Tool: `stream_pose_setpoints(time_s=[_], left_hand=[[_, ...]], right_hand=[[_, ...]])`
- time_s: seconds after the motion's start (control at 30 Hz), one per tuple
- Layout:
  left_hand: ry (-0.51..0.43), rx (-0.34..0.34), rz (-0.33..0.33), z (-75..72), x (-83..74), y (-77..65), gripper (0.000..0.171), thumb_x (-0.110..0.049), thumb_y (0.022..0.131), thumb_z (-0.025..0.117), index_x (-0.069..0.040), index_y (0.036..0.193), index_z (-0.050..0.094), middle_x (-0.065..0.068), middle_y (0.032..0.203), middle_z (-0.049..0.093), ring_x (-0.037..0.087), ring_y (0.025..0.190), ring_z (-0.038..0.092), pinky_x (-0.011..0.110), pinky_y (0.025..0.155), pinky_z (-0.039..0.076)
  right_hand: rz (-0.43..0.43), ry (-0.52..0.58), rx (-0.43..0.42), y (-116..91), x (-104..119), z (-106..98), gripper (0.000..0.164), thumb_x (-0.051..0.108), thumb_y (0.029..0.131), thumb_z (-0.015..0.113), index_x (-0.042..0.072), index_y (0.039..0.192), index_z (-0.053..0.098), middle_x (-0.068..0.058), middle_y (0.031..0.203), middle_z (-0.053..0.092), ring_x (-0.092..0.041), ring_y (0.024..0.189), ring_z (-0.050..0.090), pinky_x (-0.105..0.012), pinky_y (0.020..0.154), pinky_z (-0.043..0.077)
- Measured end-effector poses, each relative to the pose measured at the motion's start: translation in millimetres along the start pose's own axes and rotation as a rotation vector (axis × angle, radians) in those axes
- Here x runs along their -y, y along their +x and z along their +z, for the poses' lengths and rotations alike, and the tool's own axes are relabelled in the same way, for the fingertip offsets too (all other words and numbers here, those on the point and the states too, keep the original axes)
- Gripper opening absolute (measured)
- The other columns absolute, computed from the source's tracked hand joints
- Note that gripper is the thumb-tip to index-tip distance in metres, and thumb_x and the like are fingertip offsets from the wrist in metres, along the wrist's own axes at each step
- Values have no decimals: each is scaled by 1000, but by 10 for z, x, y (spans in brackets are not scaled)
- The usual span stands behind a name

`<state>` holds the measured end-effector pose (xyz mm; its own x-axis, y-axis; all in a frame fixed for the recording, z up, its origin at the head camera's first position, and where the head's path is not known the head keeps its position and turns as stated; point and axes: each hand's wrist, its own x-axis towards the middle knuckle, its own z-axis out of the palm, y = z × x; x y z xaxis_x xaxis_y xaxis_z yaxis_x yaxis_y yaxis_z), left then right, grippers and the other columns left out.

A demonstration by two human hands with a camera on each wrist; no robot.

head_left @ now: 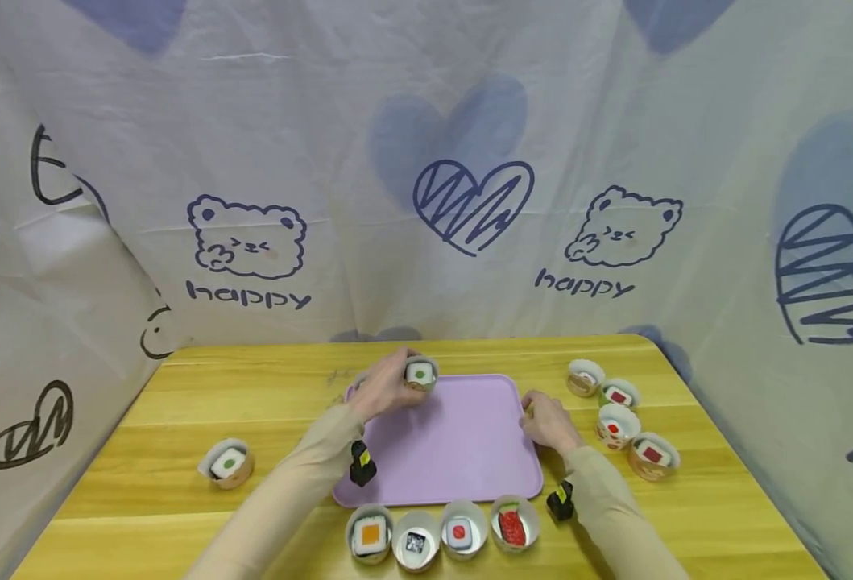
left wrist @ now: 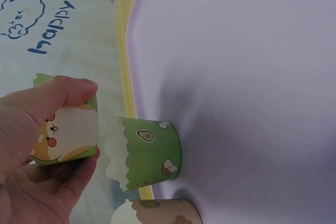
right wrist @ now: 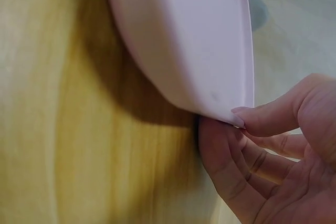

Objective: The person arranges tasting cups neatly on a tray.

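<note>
My left hand [head_left: 381,388] holds a paper cup [left wrist: 74,129] with a dog print, thumb on one side and fingers on the other. Inside it sits a toy sushi piece [head_left: 420,374], white with a green centre. This cup is above the far part of a lilac tray [head_left: 462,451]. A green avocado-print cup [left wrist: 149,153] and a brown cup [left wrist: 170,212] stand on the tray by its far left edge, mostly hidden by my left hand in the head view. With thumb and fingers, my right hand [head_left: 551,420] pinches the tray's right rim [right wrist: 236,119].
A row of several sushi cups [head_left: 370,535] stands along the tray's near edge. More cups [head_left: 618,427] cluster on the right of the wooden table [head_left: 158,419]. One cup [head_left: 229,463] stands alone at the left. A printed cloth [head_left: 354,242] hangs behind the table.
</note>
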<state>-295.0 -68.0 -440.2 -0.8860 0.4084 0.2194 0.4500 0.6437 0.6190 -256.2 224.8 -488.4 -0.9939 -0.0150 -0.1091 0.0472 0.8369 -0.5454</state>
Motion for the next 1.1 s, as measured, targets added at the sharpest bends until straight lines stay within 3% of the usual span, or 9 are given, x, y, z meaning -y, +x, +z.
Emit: stream_pose_setpoints(time_s=[0.4, 0.67, 1.1], left_hand=[[9, 57, 5, 123, -49, 234, 59, -9, 75, 82, 1, 125, 53, 18, 110, 68, 27, 96, 65, 39, 87, 55], [67, 53, -32, 213, -148, 360, 57, -14, 71, 85, -3, 119, 56, 14, 104, 69, 24, 91, 64, 35, 84, 54], [65, 77, -75, 386, -251, 488, 61, -16, 74, 87, -4, 123, 52, 18, 110, 69, 27, 95, 66, 38, 87, 55]], right_hand=[[23, -37, -1, 9, 16, 25, 20, 7, 92, 59, 1, 111, 60, -9, 75, 59, -23, 69, 54, -32, 60, 43], [28, -31, 3, 4, 28, 13, 20, 7, 92, 59, 1, 111, 59, -10, 76, 58, -24, 69, 54, -31, 59, 43], [31, -36, 6, 5, 33, 9, 20, 6, 92, 59, 1, 112, 59, -10, 79, 60, -23, 70, 56, -31, 61, 45]])
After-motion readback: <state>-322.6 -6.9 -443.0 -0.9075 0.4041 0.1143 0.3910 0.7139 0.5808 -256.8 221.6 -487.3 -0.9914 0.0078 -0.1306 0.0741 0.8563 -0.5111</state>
